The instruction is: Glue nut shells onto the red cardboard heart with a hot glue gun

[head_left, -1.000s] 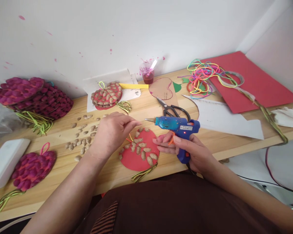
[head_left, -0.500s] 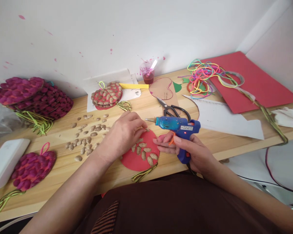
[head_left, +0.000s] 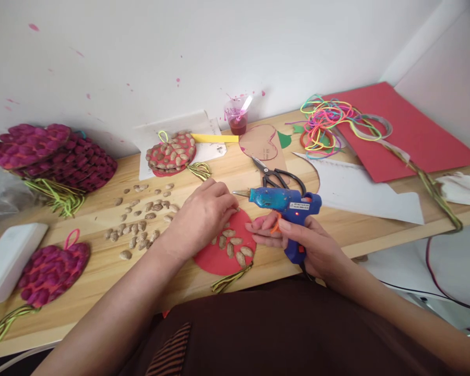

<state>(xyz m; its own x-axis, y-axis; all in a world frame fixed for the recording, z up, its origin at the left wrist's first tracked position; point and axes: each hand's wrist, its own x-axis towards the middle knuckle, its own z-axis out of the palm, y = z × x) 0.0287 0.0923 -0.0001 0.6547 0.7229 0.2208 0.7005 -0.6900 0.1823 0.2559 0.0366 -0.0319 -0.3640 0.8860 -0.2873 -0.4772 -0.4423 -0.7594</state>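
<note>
My left hand [head_left: 203, 215] is closed in a pinch at the upper edge of a red card disc [head_left: 209, 265], on a tan nut shell mostly hidden by the fingertips. Similar shells, peanut-like, are stuck in a leaf-like pattern on the disc, one being this shell [head_left: 246, 251]. A green and dark tassel [head_left: 229, 280] hangs from its lower edge. My right hand [head_left: 317, 243] is closed round the handle of a blue glue gun [head_left: 276, 200], whose nozzle points left, close to my left fingertips. A red light glows on its body.
Loose shells [head_left: 142, 237] lie left of my hand. Behind are a shell-covered ornament [head_left: 171, 152], black-handled scissors [head_left: 276, 174] and a cup of red liquid [head_left: 238, 122]. Purple ornaments [head_left: 62, 156] stack at left. Tangled cords [head_left: 329, 122] rest beside red card sheets [head_left: 407, 136].
My left fingers have curled slightly rightward and lower over the disc's top edge, covering more of the shells. The glue gun and my right hand stay put.
</note>
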